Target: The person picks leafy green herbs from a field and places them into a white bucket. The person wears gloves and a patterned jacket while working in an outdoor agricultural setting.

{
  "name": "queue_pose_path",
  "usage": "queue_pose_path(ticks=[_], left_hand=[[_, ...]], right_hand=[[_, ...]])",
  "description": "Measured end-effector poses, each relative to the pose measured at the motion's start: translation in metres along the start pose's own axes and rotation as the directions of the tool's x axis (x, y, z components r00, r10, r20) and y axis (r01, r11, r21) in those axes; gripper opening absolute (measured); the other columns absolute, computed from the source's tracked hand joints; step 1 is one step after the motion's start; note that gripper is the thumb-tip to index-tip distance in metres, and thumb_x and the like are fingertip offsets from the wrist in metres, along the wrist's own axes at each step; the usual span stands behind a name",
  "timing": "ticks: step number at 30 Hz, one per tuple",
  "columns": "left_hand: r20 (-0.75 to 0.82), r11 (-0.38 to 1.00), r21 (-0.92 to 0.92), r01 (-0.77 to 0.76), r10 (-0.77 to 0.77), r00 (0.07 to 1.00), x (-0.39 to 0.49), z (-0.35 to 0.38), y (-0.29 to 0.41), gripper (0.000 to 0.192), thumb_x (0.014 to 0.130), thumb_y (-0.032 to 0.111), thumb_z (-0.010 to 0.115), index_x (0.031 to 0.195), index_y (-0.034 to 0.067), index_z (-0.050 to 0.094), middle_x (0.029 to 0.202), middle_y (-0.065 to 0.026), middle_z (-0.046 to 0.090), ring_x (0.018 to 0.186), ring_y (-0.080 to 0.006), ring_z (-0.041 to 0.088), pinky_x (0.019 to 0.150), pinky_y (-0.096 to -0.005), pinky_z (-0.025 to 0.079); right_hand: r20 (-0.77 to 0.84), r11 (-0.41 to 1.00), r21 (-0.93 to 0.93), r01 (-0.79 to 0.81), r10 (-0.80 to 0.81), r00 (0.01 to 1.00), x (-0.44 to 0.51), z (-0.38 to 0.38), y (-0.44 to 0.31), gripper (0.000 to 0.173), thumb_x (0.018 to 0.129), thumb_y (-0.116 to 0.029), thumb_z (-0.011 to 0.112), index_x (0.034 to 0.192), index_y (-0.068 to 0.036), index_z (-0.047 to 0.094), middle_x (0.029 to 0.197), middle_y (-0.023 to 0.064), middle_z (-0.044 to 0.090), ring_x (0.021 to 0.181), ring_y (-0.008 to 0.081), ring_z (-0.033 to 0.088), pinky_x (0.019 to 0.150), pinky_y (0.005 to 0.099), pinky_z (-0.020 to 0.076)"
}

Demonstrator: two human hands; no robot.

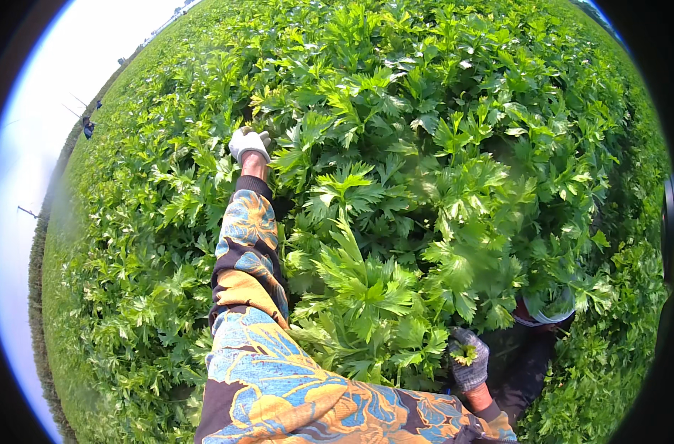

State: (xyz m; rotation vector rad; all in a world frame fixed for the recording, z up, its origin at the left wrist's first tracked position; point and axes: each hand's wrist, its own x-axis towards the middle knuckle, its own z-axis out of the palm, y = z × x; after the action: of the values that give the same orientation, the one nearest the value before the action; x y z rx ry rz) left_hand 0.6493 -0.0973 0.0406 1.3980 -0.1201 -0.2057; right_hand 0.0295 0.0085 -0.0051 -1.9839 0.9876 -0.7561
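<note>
My left hand (250, 144), in a white glove, reaches out among the leafy green plants (365, 288), which look like celery. Its fingers are bent at the foliage; whether they grip a stalk is hidden. Down at the lower right, my right hand (470, 359) wears a grey knit glove. Its fingers are curled, and a small yellow-green leafy sprig (463, 354) sticks out of them. Anything else in that fist is hidden by leaves. A bit of blue shows just below it, too small to name.
Dense foliage spreads on all sides. Beside my right hand is a dark trouser leg (523, 366), and above it a clear-and-white rounded object (550, 308), partly under leaves. Distant figures (88, 126) stand at the field's left edge, before a hedge-like strip (40, 261).
</note>
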Motion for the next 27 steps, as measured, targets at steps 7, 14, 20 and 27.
queue_pose_path(ticks=[7,14,20,27], left_hand=[[0.174,0.965,0.262,0.01,-0.057,0.983,-0.011,0.008,0.0,0.085,0.077,-0.017,0.041,0.147,0.019,0.011,0.122,-0.0278,0.047,0.081,-0.035,0.068,0.056,-0.0364,0.055],[0.248,0.967,0.252,-0.035,-0.029,0.968,-0.001,0.005,-0.001,0.084,0.079,-0.015,0.049,0.146,0.021,0.014,0.105,-0.0211,0.059,0.073,-0.0298,0.067,0.055,-0.0387,0.056],[0.271,0.435,0.746,-0.504,0.493,0.827,0.009,-0.019,-0.017,0.049,0.07,0.006,0.075,0.116,0.009,0.06,0.103,-0.0123,0.067,0.08,-0.0256,0.067,0.072,-0.0343,0.052],[0.095,0.865,0.477,-0.158,0.128,0.987,-0.024,-0.013,-0.01,0.03,0.079,0.004,0.065,0.109,0.004,0.062,0.085,-0.0089,0.068,0.061,-0.0197,0.064,0.052,-0.031,0.052]], right_hand=[[0.06,0.997,-0.056,-0.047,0.051,0.997,0.003,-0.004,-0.007,0.023,0.077,0.001,0.062,0.1,-0.003,0.065,0.09,0.0139,0.066,0.082,0.0295,0.065,0.072,0.0339,0.0512],[0.086,0.993,-0.022,-0.115,0.117,0.989,0.004,-0.005,-0.011,0.023,0.078,-0.001,0.063,0.101,-0.003,0.066,0.091,0.0148,0.066,0.082,0.0309,0.064,0.072,0.0345,0.051],[0.092,0.997,-0.058,-0.058,0.063,0.994,0.003,-0.003,-0.007,0.024,0.078,-0.002,0.063,0.101,-0.003,0.065,0.093,0.0148,0.066,0.084,0.0303,0.065,0.074,0.0351,0.0514],[0.084,0.994,-0.033,-0.105,0.107,0.991,0.004,-0.007,-0.01,0.023,0.076,0.0,0.062,0.098,-0.002,0.065,0.094,0.0151,0.067,0.085,0.0312,0.066,0.075,0.0348,0.0519]])
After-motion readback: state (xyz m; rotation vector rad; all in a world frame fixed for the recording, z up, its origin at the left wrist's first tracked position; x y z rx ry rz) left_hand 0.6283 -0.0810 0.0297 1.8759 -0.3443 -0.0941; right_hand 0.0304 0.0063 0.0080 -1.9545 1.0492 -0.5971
